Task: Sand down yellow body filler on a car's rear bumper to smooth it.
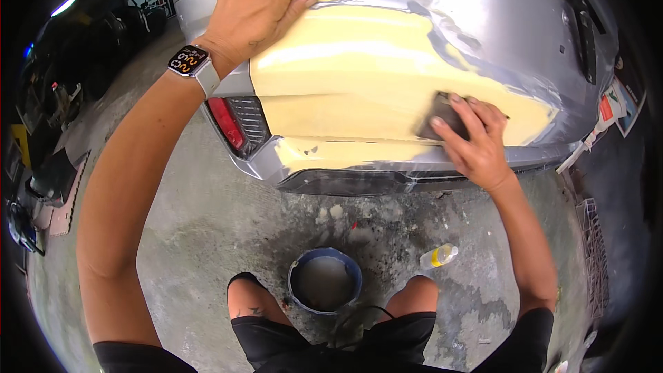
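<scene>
A silver car body panel (pixel 345 55) fills the upper middle, largely covered in pale yellow filler with grey patches around it. My left hand (pixel 259 14) rests on the panel's upper left part, its fingers stretched out against the surface and holding nothing. My right hand (pixel 476 135) grips a dark grey sanding block (pixel 444 116), pressed flat on the lower right of the yellow area. The block is blurred by motion, and its underside is hidden against the panel. A red tail light (pixel 228 123) sits at the panel's left corner, below my left wrist.
On the concrete floor between my knees stands a dark blue bucket (pixel 292 283) of murky water. A clear bottle with a yellow label (pixel 439 255) lies to its right. A wiper arm (pixel 585 41) crosses the car's right side, near a metal rack (pixel 592 255).
</scene>
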`<state>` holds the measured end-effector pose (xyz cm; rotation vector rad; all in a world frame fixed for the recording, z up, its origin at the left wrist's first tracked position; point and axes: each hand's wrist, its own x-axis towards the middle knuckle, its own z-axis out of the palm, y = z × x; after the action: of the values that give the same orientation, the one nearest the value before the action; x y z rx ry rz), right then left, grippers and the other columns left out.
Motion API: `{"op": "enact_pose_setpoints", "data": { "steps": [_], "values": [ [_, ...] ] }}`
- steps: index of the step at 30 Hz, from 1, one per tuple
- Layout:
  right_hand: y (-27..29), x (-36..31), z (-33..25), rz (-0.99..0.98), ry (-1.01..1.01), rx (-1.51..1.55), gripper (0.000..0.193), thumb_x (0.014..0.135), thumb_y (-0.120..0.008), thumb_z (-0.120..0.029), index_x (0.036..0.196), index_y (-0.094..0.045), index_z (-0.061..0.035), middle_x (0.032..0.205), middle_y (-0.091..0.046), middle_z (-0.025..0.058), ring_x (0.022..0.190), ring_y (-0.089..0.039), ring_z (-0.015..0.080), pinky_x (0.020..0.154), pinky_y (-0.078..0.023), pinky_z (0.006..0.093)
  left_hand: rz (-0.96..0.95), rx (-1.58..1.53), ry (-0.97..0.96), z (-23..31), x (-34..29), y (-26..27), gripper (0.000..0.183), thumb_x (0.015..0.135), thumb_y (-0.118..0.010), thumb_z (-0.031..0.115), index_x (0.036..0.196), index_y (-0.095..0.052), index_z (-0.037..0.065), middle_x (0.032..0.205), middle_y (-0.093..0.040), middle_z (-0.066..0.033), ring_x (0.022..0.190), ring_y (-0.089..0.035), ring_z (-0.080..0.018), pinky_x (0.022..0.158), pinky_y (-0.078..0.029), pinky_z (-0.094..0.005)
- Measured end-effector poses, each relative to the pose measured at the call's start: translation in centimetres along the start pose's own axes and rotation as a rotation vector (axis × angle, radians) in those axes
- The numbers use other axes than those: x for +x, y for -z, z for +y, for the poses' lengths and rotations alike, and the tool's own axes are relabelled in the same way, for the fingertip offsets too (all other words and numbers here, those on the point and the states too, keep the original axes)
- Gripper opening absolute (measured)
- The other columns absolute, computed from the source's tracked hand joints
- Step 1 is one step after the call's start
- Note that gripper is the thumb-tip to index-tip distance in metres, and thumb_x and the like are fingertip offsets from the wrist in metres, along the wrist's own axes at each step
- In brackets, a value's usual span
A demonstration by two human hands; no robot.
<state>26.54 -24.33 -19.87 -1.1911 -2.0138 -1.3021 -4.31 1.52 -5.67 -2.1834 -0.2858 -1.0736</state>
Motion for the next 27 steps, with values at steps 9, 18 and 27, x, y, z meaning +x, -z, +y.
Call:
{"op": "enact_pose_setpoints", "data": {
  "steps": [9,18,27],
  "values": [
    [-9.6,15.3,-11.8,0.204,0.174,0.010,0.036,0.091,-0.066,-0.019,0.125,-0.073,-0.0093,0.146,-0.058,0.0080,0.130,-0.052,0.0280,0.112,-0.040,0.0469,0.037,-0.020,-0.050,-0.6,0.3,-0.8,0.026,0.106,-0.064,0.032,0.120,-0.057,0.012,0.097,-0.078,-0.0084,0.082,-0.076,-0.0313,0.067,-0.059,-0.0405],
    [0.2,0.0,0.6,-0.084,0.048,-0.040,0.052,0.078,-0.081,-0.014,0.129,-0.074,-0.0205,0.151,-0.060,0.0108,0.131,-0.054,0.0346,0.103,-0.045,0.0534,-0.039,0.024,0.011,0.0,-0.1,0.3,0.026,0.108,-0.060,0.037,0.121,-0.055,0.015,0.092,-0.077,-0.0088,0.081,-0.076,-0.0315,0.067,-0.059,-0.0433],
    [-8.1,14.5,-10.3,0.040,0.140,0.163,0.045,0.091,-0.066,-0.017,0.136,-0.069,-0.0129,0.158,-0.051,0.0104,0.136,-0.052,0.0342,0.110,-0.042,0.0581,-0.022,-0.022,0.005,-0.4,0.5,-0.1,0.022,0.107,-0.063,0.031,0.117,-0.057,0.012,0.094,-0.077,-0.0093,0.081,-0.074,-0.0328,0.066,-0.058,-0.0435]
  ]
}}
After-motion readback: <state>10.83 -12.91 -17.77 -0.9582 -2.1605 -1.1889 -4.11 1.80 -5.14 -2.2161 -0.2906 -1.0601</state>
